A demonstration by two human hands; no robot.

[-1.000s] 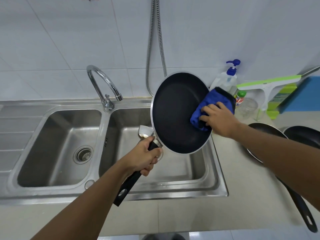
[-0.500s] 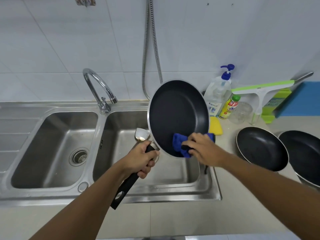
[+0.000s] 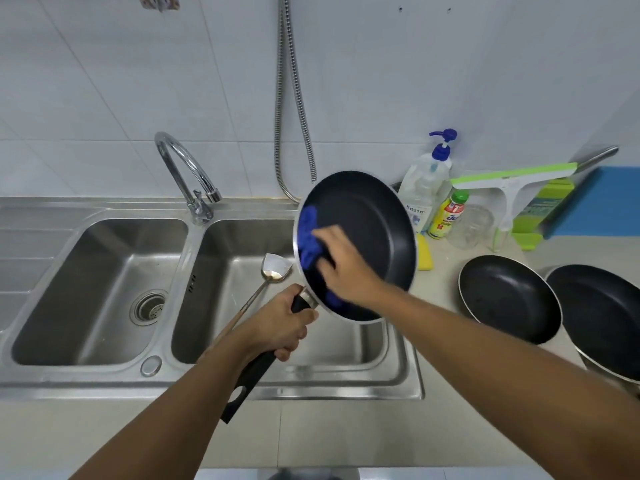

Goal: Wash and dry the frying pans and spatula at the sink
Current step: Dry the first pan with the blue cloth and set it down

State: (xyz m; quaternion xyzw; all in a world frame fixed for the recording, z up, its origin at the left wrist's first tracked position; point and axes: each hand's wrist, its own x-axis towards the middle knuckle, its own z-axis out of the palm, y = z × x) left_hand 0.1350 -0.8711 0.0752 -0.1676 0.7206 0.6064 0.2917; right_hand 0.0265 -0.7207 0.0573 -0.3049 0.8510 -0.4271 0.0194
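The left hand (image 3: 277, 327) was clenched round the black handle of a pan (image 3: 374, 237), holding it tilted above the right basin of the sink (image 3: 311, 389), its dark inside turned toward the camera. The right hand (image 3: 343, 265) gripped a bunched blue cloth (image 3: 308, 233) and pressed it against the left part of the pan's inside, near the rim; more blue showed below the wrist at the pan's lower edge. A metal spatula (image 3: 273, 268) lay in the right basin, its blade up toward the back wall and its shaft running down behind the left hand. The left basin held only its drain (image 3: 149, 306). A curved tap (image 3: 187, 171) stood between the basins at the back, and a metal hose (image 3: 294, 116) hung down the tiled wall behind the pan.

On the counter (image 3: 346, 438) to the right sat a second pan (image 3: 509, 299) and, just beside it, a third pan (image 3: 602, 317), both open side up. A yellow sponge (image 3: 424, 254) lay by the sink's edge. Behind it stood a pump bottle (image 3: 426, 181), a small yellow bottle (image 3: 446, 216), a clear jar (image 3: 471, 223) and a green and white squeegee (image 3: 509, 181)
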